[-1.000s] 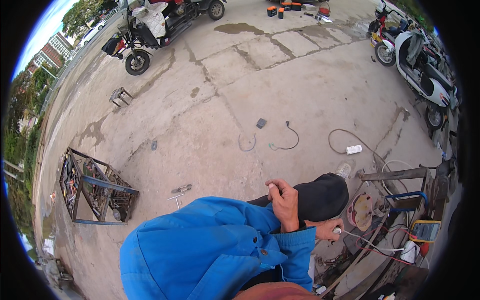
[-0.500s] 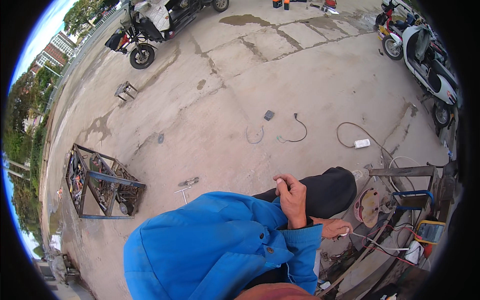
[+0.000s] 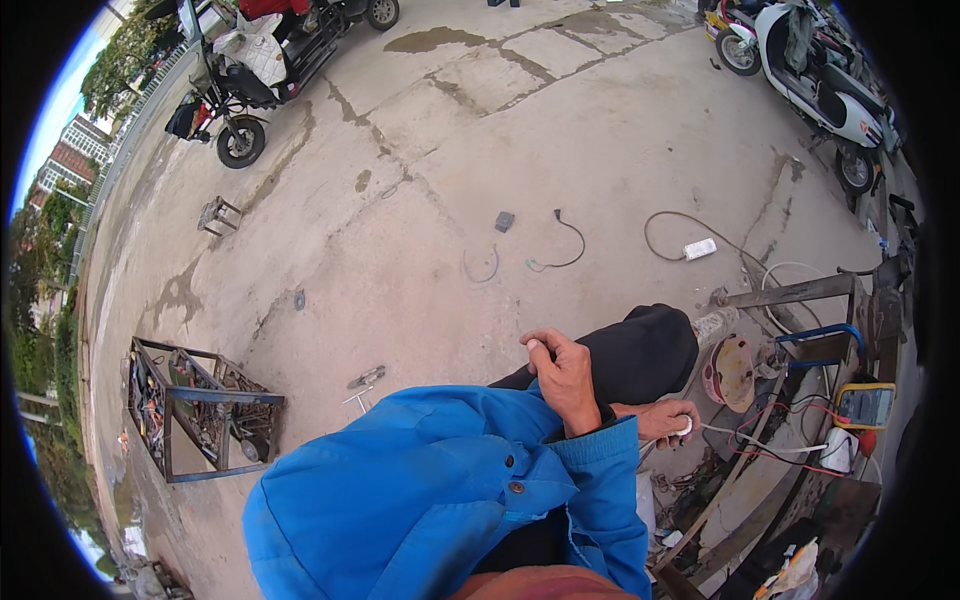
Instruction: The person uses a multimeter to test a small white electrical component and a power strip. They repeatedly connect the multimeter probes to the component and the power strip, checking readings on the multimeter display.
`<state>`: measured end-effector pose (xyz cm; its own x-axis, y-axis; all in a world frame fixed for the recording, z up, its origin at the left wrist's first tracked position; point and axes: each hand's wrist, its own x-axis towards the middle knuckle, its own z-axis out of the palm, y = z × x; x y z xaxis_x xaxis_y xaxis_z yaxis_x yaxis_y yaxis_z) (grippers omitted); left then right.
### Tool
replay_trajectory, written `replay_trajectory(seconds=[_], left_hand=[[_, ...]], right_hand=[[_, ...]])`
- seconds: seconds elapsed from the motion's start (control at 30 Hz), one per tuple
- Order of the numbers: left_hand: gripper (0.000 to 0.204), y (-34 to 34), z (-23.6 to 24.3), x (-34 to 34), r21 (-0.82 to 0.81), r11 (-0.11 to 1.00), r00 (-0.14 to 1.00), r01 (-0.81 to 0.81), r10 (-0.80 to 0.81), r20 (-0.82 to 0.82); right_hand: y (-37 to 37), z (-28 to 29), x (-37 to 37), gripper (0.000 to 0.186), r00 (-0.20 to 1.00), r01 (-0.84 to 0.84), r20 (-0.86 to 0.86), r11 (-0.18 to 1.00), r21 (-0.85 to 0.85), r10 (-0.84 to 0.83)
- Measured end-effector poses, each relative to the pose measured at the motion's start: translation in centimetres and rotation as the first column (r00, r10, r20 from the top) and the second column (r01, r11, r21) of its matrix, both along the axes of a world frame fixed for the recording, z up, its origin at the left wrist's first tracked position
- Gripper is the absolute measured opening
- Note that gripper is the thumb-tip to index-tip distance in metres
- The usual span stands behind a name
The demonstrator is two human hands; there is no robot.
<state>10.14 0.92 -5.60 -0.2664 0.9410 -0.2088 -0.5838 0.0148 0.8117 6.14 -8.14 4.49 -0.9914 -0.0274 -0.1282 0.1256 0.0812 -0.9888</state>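
My left hand (image 3: 562, 378) rests on my knee in black trousers (image 3: 645, 350), fingers curled shut, with nothing visible in it. The blue jacket sleeve (image 3: 470, 490) covers that arm and fills the lower middle. Just right of the cuff, my right hand (image 3: 668, 420) grips a small white plug-like piece (image 3: 685, 427) from which a thin white cable (image 3: 760, 437) runs right. The cable leads toward a yellow meter (image 3: 865, 405) with red and black leads (image 3: 790, 410). A rusty round disc (image 3: 730, 372) stands close beyond my right hand.
A metal frame (image 3: 795, 290) and blue bar (image 3: 825, 335) stand at right. On the concrete lie a white power strip (image 3: 700, 248), a black cable (image 3: 560, 245) and a metal rack of tools (image 3: 200, 410). A motorbike (image 3: 250, 90) and scooter (image 3: 820, 80) are parked far off.
The view has shifted, so the ground things sit lower and more to the right. My left hand stays on the knee and my right hand keeps its hold on the white piece.
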Motion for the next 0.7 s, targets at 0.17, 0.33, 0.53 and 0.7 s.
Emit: replay_trajectory(seconds=[0.17, 0.33, 0.53, 0.7], left_hand=[[0.022, -0.1, 0.3, 0.7, 0.026, 1.0, 1.0, -0.01, 0.01, 0.005], [0.022, 0.9, 1.1, -0.2, 0.041, 0.997, 0.998, -0.063, 0.064, -0.006], [0.022, 1.0, 2.4, -0.6, 0.003, 0.998, 0.997, -0.07, 0.07, 0.04], [0.026, 1.1, 2.9, 0.3, -0.025, 1.0, 0.993, 0.013, -0.01, 0.115]], right_hand=[[-0.4, 0.0, 0.3, 0.019, 0.999, -0.005, -0.043, 1.0, 0.005, 0.005], [-0.6, 1.2, 0.4, 0.016, 0.999, -0.007, -0.052, 1.0, -0.023, 0.006], [0.3, 2.1, 0.5, 0.017, 0.996, 0.046, -0.077, 0.998, -0.036, -0.049], [1.6, 0.9, 1.8, 0.021, 0.945, 0.183, -0.267, 0.982, -0.039, -0.187]])
